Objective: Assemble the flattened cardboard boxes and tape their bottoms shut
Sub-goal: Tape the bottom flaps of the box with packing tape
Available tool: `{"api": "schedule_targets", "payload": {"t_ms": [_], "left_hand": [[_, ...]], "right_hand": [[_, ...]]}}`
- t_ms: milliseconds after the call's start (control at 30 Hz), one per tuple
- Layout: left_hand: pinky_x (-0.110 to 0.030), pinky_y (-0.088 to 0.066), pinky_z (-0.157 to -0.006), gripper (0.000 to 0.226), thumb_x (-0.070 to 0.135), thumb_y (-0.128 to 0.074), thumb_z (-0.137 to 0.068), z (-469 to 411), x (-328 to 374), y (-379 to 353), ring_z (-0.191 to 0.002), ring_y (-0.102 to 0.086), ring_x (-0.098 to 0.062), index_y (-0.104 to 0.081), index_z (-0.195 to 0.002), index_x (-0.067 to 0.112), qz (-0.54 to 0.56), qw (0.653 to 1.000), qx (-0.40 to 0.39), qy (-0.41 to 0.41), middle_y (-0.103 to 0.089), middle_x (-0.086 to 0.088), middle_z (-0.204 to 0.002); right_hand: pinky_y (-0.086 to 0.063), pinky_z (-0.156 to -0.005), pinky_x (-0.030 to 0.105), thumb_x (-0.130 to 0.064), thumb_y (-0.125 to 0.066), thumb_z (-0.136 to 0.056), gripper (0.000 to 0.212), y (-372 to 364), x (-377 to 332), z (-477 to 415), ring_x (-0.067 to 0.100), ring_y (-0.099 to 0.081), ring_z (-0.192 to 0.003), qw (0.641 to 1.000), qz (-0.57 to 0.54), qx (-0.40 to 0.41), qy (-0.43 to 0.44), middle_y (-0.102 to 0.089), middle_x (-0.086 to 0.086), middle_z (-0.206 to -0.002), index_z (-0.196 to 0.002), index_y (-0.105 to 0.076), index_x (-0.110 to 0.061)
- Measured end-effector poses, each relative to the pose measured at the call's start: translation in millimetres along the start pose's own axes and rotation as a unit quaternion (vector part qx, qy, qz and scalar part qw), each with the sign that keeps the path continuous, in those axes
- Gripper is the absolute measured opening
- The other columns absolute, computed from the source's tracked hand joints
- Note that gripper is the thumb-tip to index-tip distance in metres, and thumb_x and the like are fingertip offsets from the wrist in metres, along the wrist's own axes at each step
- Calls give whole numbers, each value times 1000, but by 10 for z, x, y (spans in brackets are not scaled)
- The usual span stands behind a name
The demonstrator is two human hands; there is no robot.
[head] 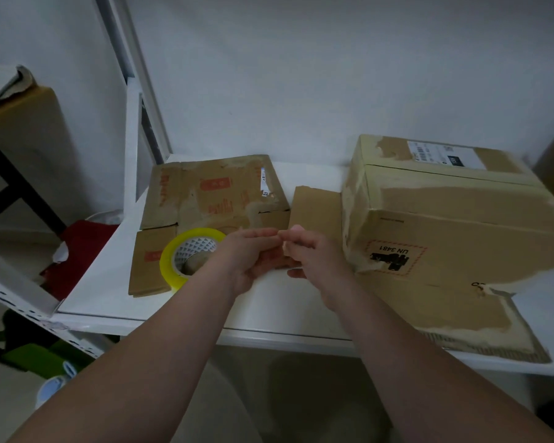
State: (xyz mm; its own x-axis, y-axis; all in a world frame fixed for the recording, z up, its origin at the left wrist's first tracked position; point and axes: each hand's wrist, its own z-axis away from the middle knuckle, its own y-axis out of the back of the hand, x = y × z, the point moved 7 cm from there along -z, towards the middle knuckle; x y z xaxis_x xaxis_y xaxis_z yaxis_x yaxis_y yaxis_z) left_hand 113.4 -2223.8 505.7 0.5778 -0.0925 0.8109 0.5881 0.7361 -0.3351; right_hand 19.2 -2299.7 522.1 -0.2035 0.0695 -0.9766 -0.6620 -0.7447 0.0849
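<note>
Both hands meet mid-tabletop just in from the front edge: left hand [253,257] and right hand [314,254] have fingertips touching each other, fingers curled over the near edge of the flattened cardboard box [211,199], but can't tell if either actually grips anything. That flat box lies on the white table [279,302] from the back-left corner toward the centre, with the yellow tape roll [186,254] resting on its front-left flap, just left of the left wrist. An assembled cardboard box [454,225] with a UN 3481 label [394,257] sits at the right edge, one loose flap overhanging the front edge.
</note>
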Motion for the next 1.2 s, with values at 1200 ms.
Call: {"api": "schedule_targets", "payload": {"t_ms": [1200], "left_hand": [[-24, -51, -59, 19, 5, -65, -83, -94, 595, -1351, -65, -54, -11, -54, -80, 21, -358, 903, -91, -218, -59, 0, -81]], "right_hand": [[-37, -92, 29, -13, -50, -93, 33, 1418, -735, 109, 20, -46, -116, 823, 427, 327, 184, -60, -2, -123, -123, -60, -21]]}}
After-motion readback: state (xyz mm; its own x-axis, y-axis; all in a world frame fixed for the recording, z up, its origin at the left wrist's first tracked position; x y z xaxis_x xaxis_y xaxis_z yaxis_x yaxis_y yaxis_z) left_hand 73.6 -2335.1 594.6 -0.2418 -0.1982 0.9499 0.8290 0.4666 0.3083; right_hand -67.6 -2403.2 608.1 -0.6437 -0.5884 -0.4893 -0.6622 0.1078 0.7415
